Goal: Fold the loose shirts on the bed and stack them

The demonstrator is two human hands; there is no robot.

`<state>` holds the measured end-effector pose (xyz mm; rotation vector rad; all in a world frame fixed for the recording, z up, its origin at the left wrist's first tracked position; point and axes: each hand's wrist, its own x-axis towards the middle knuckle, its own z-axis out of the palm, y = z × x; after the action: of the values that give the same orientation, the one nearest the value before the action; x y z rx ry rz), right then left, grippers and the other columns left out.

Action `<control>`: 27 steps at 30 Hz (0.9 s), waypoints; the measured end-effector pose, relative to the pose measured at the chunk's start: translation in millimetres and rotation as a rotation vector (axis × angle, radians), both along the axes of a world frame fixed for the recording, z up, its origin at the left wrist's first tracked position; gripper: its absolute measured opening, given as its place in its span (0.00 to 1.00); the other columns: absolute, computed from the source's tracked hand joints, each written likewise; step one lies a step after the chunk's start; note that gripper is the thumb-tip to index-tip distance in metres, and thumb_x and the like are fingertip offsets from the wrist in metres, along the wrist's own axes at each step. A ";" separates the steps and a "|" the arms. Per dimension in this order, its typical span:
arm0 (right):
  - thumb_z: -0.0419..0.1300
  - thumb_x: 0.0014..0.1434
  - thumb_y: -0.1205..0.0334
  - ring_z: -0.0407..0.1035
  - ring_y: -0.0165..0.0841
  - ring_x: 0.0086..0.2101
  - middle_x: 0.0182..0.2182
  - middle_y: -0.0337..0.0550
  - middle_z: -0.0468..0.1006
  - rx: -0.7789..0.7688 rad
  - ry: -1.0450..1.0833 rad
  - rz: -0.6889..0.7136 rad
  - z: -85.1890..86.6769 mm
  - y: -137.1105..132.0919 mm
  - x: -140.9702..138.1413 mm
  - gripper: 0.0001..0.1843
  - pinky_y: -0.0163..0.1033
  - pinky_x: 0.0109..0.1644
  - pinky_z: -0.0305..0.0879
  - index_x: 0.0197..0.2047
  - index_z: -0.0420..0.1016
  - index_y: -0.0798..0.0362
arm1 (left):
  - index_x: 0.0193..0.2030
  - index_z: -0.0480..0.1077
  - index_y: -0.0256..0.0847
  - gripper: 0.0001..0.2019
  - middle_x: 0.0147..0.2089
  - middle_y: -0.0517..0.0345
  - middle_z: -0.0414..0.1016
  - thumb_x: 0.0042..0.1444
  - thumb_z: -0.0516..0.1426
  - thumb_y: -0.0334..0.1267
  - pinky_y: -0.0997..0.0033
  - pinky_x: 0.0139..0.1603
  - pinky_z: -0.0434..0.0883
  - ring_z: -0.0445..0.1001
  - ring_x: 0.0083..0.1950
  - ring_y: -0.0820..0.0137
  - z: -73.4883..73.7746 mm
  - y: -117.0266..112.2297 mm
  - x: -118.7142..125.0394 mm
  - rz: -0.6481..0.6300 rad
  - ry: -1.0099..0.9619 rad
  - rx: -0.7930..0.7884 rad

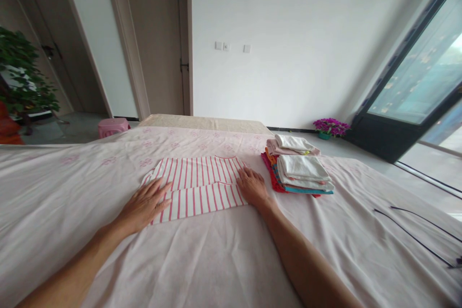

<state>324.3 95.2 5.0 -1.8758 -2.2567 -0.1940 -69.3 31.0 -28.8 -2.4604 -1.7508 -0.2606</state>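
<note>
A white garment with red stripes (202, 185) lies partly folded on the pale pink sheet (195, 255), its lower part turned up over the rest. My left hand (144, 204) rests flat on the garment's left end, fingers spread. At the right end, my right hand (252, 186) lies with its palm down and its fingers on the cloth. Just right of that hand stands a stack of folded clothes (301, 173), with white pieces on top and red, orange and blue ones beneath.
Two thin black cords or straps (415, 236) lie on the sheet at the right. Past the sheet's far edge are a pink stool (112, 127), a pot of purple flowers (330, 127) and a leafy plant (27, 77). A white wall (274, 72) closes the back.
</note>
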 end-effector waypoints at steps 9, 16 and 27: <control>0.44 0.70 0.55 0.56 0.42 0.63 0.65 0.49 0.62 0.029 -0.007 -0.019 -4.6 -0.4 -4.5 0.24 0.52 0.66 0.48 0.66 0.61 0.48 | 0.50 0.73 0.42 0.21 0.52 0.49 0.77 0.68 0.41 0.45 0.54 0.63 0.63 0.72 0.58 0.59 46.6 29.7 38.6 -0.022 0.003 -0.052; 0.44 0.69 0.57 0.50 0.44 0.66 0.67 0.49 0.61 0.060 0.006 -0.005 -7.5 -1.9 -7.5 0.26 0.55 0.68 0.42 0.68 0.60 0.50 | 0.68 0.60 0.40 0.30 0.72 0.46 0.58 0.67 0.42 0.55 0.58 0.72 0.52 0.53 0.74 0.61 38.6 82.3 101.8 -0.327 -0.105 -0.127; 0.43 0.69 0.60 0.53 0.44 0.64 0.62 0.48 0.67 0.056 -0.014 0.062 -2.9 -3.4 -8.9 0.23 0.53 0.68 0.41 0.63 0.65 0.49 | 0.72 0.53 0.43 0.32 0.75 0.42 0.50 0.67 0.42 0.56 0.46 0.70 0.49 0.48 0.75 0.52 15.0 150.3 87.1 -0.044 -0.049 -0.114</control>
<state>315.4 91.8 2.1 -1.7794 -2.2908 -0.2584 17.8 181.3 -13.7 -2.5956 -1.7788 -0.2326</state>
